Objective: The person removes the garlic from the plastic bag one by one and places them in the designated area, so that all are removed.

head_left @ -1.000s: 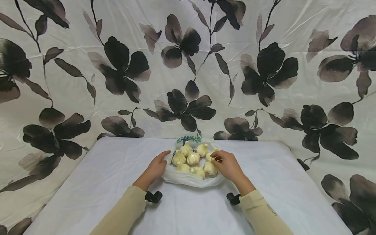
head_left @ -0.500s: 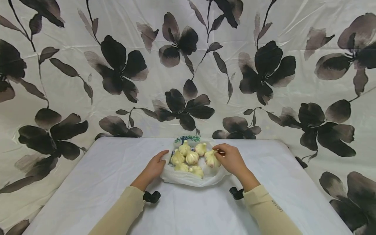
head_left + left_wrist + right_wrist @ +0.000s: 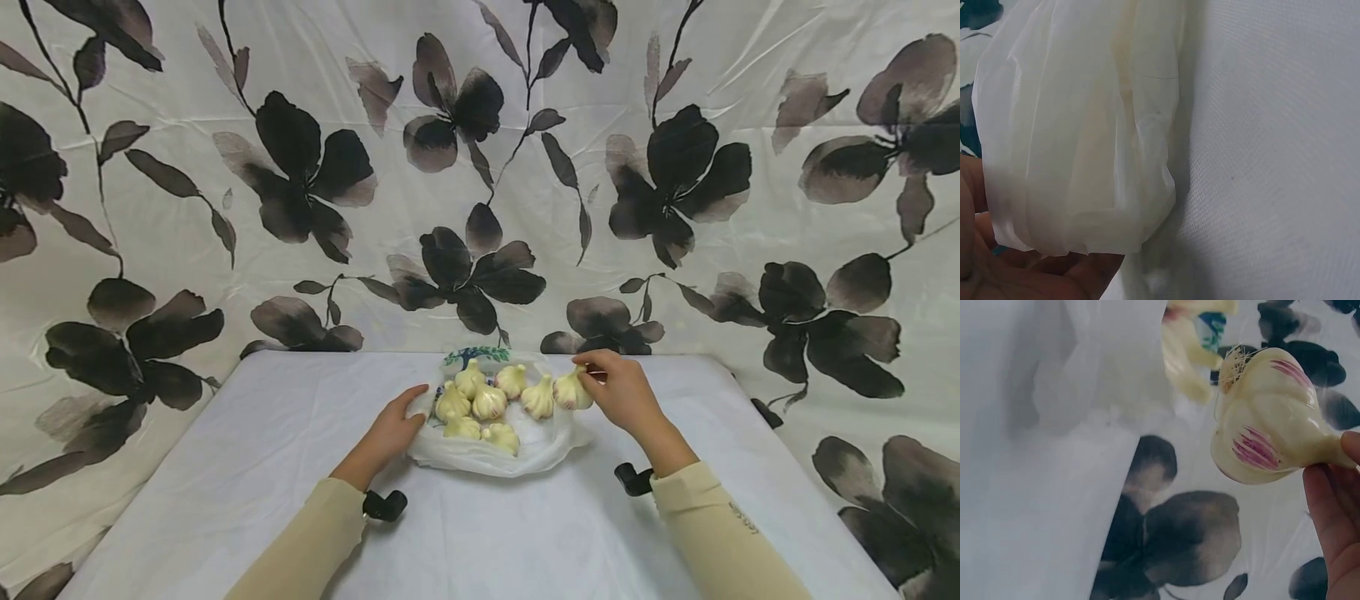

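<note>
The head view cuts off the 2 sleeves [image 3: 307, 537], and I can't read the right one's tiny lettering [image 3: 745, 518]. In my left wrist view the bag [image 3: 1072, 137] hides part of the left hand [image 3: 1025, 279]; the right wrist view cuts off the right hand [image 3: 1337, 519].

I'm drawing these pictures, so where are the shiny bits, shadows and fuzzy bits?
Head view: soft shadow by the right sleeve on the table; left wrist view: shadow beside the bag; right wrist view: the held garlic shines, while the bag looks blurry.
</note>
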Demonstrator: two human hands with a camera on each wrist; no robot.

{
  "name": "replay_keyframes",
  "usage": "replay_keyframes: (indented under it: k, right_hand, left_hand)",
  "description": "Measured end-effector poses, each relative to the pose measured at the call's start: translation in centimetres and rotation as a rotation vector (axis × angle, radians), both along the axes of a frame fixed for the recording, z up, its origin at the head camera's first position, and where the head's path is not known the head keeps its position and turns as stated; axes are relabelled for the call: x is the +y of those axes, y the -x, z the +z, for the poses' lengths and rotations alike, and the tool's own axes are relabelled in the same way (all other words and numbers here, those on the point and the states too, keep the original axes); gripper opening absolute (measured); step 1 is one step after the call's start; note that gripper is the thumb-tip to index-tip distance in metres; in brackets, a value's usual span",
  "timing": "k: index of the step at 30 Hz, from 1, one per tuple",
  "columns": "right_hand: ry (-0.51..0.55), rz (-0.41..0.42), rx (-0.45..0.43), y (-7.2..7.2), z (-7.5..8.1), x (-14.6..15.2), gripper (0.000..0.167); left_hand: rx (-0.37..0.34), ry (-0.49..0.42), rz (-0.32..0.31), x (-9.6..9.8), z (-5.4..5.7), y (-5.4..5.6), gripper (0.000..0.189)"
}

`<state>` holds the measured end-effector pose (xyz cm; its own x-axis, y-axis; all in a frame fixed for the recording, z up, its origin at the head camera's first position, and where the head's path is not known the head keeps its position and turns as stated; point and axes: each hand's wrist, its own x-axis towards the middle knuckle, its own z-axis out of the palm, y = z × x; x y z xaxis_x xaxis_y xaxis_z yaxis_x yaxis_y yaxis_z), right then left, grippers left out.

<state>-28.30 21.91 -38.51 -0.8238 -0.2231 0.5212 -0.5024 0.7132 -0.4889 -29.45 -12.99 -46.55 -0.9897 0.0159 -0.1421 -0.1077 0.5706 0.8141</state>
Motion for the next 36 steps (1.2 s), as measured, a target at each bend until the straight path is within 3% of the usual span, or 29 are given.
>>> replay_keyframes:
  k: [16,25,36]
  right_hand:
    - [-0.019,-0.123,-0.063,-0.1,0.6,5.8,0.024]
    - [-0.022,-0.228,-0.121,0.3,-0.3,9.1,0.025]
    - [-0.053,-0.326,-0.191,0.3,-1.4,12.4,0.029]
  left_hand:
    - [0.036,0.001,-0.047,-0.3,0.2,-0.2,0.061]
    - [0.075,0.011,-0.089,-0.3,0.0,-0.1,0.057]
    - [0.050,0.068,-0.066,-0.2,0.0,-0.1,0.051]
